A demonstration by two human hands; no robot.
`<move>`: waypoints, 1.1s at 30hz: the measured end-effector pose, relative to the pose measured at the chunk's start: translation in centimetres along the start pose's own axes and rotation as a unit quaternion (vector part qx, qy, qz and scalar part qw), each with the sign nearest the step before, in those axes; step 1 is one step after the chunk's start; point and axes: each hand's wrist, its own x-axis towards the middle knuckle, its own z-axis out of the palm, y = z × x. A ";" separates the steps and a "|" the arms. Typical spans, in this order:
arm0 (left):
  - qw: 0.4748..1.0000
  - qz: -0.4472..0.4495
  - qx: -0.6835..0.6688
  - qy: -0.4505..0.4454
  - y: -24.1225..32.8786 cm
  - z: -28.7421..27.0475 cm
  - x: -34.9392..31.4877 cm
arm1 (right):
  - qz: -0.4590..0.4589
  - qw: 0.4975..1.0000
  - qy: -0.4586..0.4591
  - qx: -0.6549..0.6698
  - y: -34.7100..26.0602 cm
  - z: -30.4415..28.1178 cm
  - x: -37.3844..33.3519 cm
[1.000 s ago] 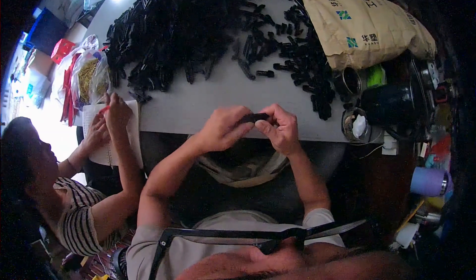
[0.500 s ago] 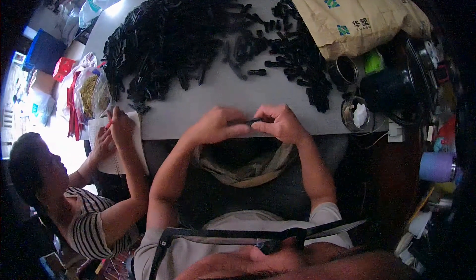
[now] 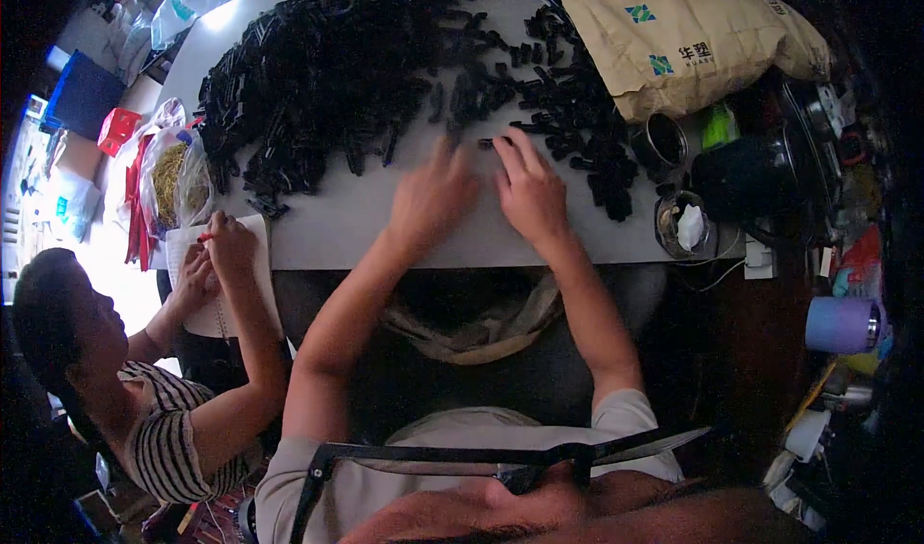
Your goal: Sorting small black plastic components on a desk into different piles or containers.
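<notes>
A wide heap of small black plastic parts covers much of the grey table. My left hand reaches over the tabletop to the heap's near edge. Motion smears its fingers, so its grip cannot be made out. Beside it, my right hand is open, fingers stretched forward and apart. Its fingertips are at a single black part lying near the heap; whether they touch it is unclear. Below the table's front edge, between my forearms, hangs an open-mouthed sack with a dark inside.
To my left a person in a striped shirt holds a red pen over a notebook. A large brown paper sack lies far right, with a metal cup and a jar nearer. Plastic bags stand at the left edge.
Both hands have moved from the table's front edge forward to the heap and come apart. The small black part between their fingers is gone from there. The other person still bends over the notebook.
</notes>
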 end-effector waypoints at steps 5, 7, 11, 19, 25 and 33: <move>0.998 -0.042 0.039 0.007 -0.9 0.6 -2.0 | -0.025 0.998 -0.039 -0.045 1.0 1.0 0.3; 0.997 -0.067 0.036 0.008 -1.0 0.2 -2.7 | -0.012 0.997 -0.072 -0.038 1.4 0.8 -0.2; 0.993 -0.055 -0.103 0.036 -0.9 -1.4 -4.1 | 0.032 0.990 -0.087 0.109 -0.3 -0.9 -2.3; 0.895 -0.100 -0.432 -0.054 -0.2 -2.2 -4.8 | 0.064 0.933 -0.002 0.354 -1.6 -0.4 -5.0; 0.880 -0.056 -0.468 -0.053 0.0 -1.5 -5.6 | 0.246 0.808 -0.128 0.520 -3.2 -1.5 -5.3; 0.923 -0.029 -0.382 -0.032 1.0 -1.8 -5.7 | 0.184 0.866 -0.076 0.459 -3.1 -1.1 -5.7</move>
